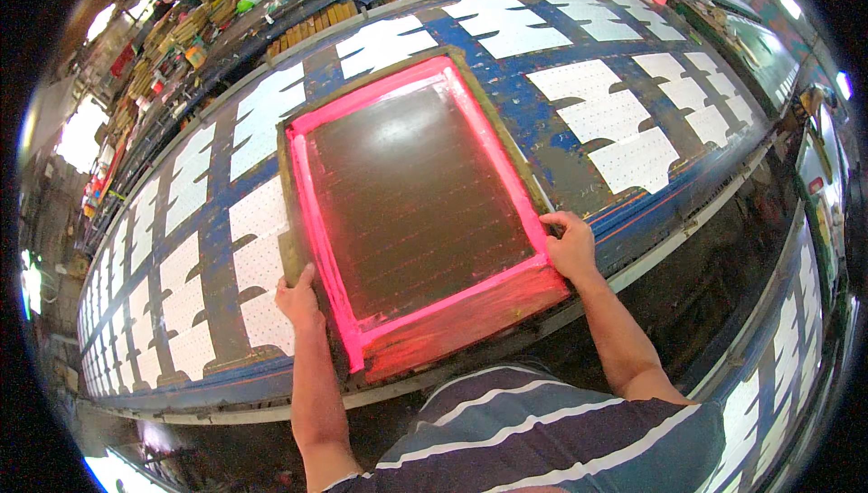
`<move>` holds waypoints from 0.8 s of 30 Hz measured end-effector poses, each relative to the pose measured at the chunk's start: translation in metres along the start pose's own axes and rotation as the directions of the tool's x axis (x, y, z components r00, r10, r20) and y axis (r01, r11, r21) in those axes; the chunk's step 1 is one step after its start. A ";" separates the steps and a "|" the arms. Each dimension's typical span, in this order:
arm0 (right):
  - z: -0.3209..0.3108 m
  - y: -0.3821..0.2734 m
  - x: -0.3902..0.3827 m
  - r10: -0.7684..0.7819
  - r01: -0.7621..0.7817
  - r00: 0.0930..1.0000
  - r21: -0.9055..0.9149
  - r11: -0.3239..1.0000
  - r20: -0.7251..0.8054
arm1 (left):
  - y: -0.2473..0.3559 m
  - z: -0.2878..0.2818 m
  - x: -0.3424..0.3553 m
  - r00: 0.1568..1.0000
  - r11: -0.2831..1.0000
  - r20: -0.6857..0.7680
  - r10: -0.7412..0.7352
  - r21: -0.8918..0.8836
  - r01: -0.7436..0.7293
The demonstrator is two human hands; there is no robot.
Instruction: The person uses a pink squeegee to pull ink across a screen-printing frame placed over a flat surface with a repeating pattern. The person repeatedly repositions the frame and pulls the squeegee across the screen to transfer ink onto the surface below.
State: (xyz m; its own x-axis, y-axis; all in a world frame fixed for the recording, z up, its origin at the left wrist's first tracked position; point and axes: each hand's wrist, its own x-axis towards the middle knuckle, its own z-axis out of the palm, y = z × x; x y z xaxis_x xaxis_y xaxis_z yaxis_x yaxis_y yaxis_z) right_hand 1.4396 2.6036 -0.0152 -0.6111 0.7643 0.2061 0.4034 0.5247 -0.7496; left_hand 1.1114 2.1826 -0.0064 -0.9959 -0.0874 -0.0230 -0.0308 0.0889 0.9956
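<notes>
Right now the framed screen (416, 195), a dark panel bordered in bright pink, sits slantwise over the long blue tabletop (506, 86), its near end, smeared red, reaching to the edge by the person's striped shirt (542, 430). From where I stand I can't tell whether it lies flat or is slightly raised. The left hand (297, 299) has its fingers closed around the lower part of the screen's left side; the right hand (571, 244) grasps the right side near its lower corner. To the left of the screen, just beside it, lies a notched white piece (258, 249), with more rows running away beyond it; to the right, another white piece (615, 118) lies a little apart, dotted with small marks. Judging by those dots, I'd call the work well advanced: many pieces on both sides of the screen seem already marked, though glare washes out some past its far end. Whatever spot the screen covers is hidden, so I can't say if that one is done, nor how many are left.
</notes>
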 end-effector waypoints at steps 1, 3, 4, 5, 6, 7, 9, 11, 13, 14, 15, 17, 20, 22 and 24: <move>-0.008 0.013 0.005 0.020 -0.021 1.000 -0.006 1.000 -0.007 | -0.003 0.012 -0.008 1.000 0.999 -0.015 -0.012 0.036 0.013; -0.026 0.037 0.013 0.027 -0.027 1.000 0.007 1.000 0.014 | -0.010 0.033 -0.023 1.000 0.997 -0.017 0.014 0.070 -0.013; -0.032 0.046 0.017 0.020 -0.020 1.000 0.004 1.000 0.012 | -0.012 0.043 -0.028 1.000 0.999 0.009 0.025 -0.029 -0.025; -0.036 0.054 0.022 0.042 -0.042 0.999 -0.017 0.999 0.012 | -0.013 0.052 -0.032 0.999 0.999 -0.001 0.043 -0.009 -0.043; -0.042 0.061 0.024 0.025 -0.025 1.000 0.005 1.000 0.003 | -0.012 0.060 -0.036 0.998 0.998 -0.009 0.056 0.015 -0.056; -0.046 0.067 0.026 0.024 -0.024 1.000 0.023 0.999 0.006 | -0.010 0.066 -0.040 1.000 1.000 -0.022 0.021 0.023 -0.021; -0.056 0.077 0.032 0.065 -0.066 0.998 0.050 0.997 0.016 | -0.005 0.077 -0.051 0.999 0.996 -0.019 0.046 0.084 -0.044; -0.061 0.085 0.035 0.041 -0.041 0.999 0.098 0.994 0.004 | -0.002 0.085 -0.060 0.998 0.996 0.008 0.068 0.060 -0.069; -0.066 0.093 0.038 0.073 -0.075 0.997 0.105 0.992 0.022 | -0.003 0.094 -0.065 0.998 0.997 -0.028 0.062 0.041 -0.061; -0.069 0.097 0.039 0.027 -0.028 1.000 0.084 0.996 0.006 | -0.004 0.097 -0.065 0.997 0.995 -0.030 0.064 0.078 -0.062; -0.070 0.099 0.039 0.002 -0.003 1.000 0.069 0.998 0.003 | -0.006 0.097 -0.065 0.996 0.993 -0.025 0.085 0.085 -0.083; -0.074 0.099 0.039 -0.011 0.010 1.000 0.055 0.998 0.012 | -0.012 0.099 -0.061 0.996 0.986 -0.036 0.080 0.150 -0.074; -0.080 0.082 0.031 -0.173 0.179 0.984 -0.169 0.969 0.050 | -0.019 0.098 -0.058 0.991 0.956 -0.034 0.129 0.271 -0.116; -0.086 0.059 0.018 -0.309 0.329 0.944 -0.355 0.875 0.114 | -0.022 0.100 -0.057 0.997 0.959 -0.043 0.071 0.279 -0.057; -0.092 0.030 -0.006 -0.518 0.572 0.816 -0.232 0.786 0.257 | -0.025 0.102 -0.058 0.998 0.977 -0.044 0.045 0.209 -0.035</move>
State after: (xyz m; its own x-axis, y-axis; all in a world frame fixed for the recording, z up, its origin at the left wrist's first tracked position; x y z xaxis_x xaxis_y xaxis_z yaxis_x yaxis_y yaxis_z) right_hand 1.5179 2.6491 0.0184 -0.8825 0.2554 0.3950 0.1255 0.9371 -0.3257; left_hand 1.1616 2.2870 -0.0389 -0.9916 -0.1268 0.0261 -0.0128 0.2969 0.9548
